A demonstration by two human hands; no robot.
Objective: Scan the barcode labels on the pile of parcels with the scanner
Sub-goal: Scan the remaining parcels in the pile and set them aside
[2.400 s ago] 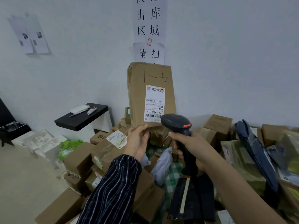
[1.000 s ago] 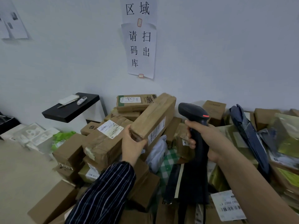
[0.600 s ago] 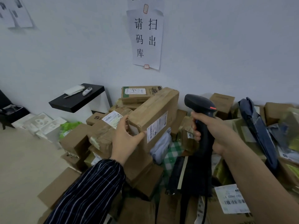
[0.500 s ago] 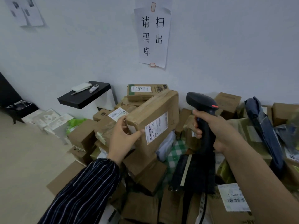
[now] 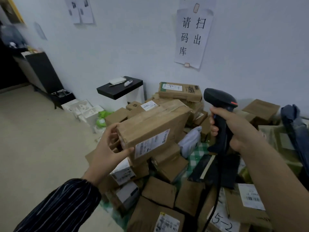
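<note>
While parcels [image 5: 158, 193] heap against the white wall [image 5: 125, 47], left hand [image 5: 108, 153] grips a box [image 5: 150, 124] — right hand [image 5: 234, 126], the scanner [image 5: 219, 101].

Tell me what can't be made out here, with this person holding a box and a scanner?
Head view, the only one:
- Print on the label of the held box: too blurred to read.
- Trigger of the scanner: hidden under the right hand.
- Near end of the held box: partly covered by the left hand.
- The bottom parcel label: cut off by the lower edge.
- The dark clutter, upper left: motion-blurred.
</note>
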